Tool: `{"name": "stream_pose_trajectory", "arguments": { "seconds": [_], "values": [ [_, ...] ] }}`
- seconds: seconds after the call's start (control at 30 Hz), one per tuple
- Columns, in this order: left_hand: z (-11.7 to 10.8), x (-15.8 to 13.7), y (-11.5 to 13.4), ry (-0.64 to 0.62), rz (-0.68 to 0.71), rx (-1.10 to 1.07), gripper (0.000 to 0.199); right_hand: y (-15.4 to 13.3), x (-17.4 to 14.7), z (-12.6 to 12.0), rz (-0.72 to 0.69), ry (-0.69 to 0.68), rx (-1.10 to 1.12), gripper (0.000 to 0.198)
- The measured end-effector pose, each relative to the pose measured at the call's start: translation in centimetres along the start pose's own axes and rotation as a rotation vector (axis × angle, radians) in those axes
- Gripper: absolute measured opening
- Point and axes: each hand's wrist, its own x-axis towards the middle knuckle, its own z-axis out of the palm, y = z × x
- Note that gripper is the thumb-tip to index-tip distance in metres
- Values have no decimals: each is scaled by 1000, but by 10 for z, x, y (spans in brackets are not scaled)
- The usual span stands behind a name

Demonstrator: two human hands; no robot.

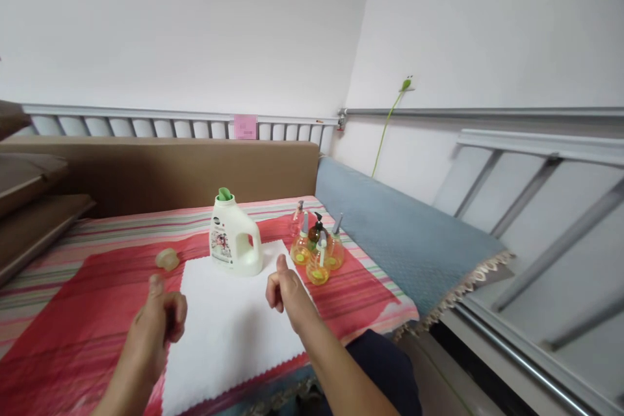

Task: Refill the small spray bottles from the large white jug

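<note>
My left hand [158, 318] hovers over the left edge of the white cloth [229, 338], fingers curled into a fist and thumb raised. Likewise closed with its thumb up, my right hand [287, 289] is above the cloth's right side. Neither fist shows anything in it. Between and beyond them stands a white jug [235, 240] with a handle, a printed label and an open green spout [224, 194]. Its clear, cup-like cap [168, 259] appears to lie on the red cover to the left. Several pump bottles [318, 266], some with yellow liquid, stand grouped beyond my right hand.
A red striped cover [112, 292] lies under everything. A brown padded board [195, 172] closes off the back, and a blue quilted cloth [404, 227] drapes along the right. Stacked brown boxes [39, 227] are at the left. Radiators [160, 129] line the walls.
</note>
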Motion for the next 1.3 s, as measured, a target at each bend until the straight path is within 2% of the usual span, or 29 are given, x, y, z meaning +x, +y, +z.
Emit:
{"name": "stream_pose_trajectory", "arguments": {
  "seconds": [0.07, 0.13, 0.2, 0.27, 0.37, 0.43, 0.57, 0.7, 0.83, 1.0, 1.17, 1.23, 1.27, 1.3],
  "values": [
    [-3, -6, 11, -14, 91, 72, 74, -15, -9, -5, -117, -10, -23, 80],
    [-5, -8, 18, 44, 210, 160, 74, -22, -10, -7, -249, -16, -44, 78],
    [-5, -3, 16, 112, 224, 201, 72, -16, 3, -8, -243, 6, -60, 78],
    [-1, 10, 7, 111, 96, 151, 73, 4, 27, -8, -91, 25, -69, 80],
    [6, 33, -18, 35, -193, -27, 74, 46, 67, -7, 133, -16, -55, 85],
    [11, 43, -35, 50, -276, -92, 71, 71, 84, -7, 186, -54, -39, 85],
    [30, 54, -52, 136, -322, -75, 72, 99, 92, -13, 201, -129, 12, 80],
    [62, 66, -56, 125, -261, -37, 67, 113, 94, -19, 204, -183, 89, 77],
    [86, 72, -65, 119, -266, -18, 69, 115, 94, -22, 178, -200, 131, 76],
    [93, 67, -73, 184, -214, 35, 60, 104, 84, -29, 94, -169, 110, 67],
    [100, 63, -76, 235, -176, 65, 61, 98, 76, -32, 7, -166, 38, 40],
    [102, 61, -74, 234, -128, 73, 69, 97, 76, -31, -3, -143, 9, 23],
    [101, 61, -73, 218, -90, 90, 78, 97, 76, -31, -13, -125, -9, 25],
    [100, 60, -71, 197, -35, 128, 88, 96, 77, -30, -31, -109, -35, 42]
  ]
}}
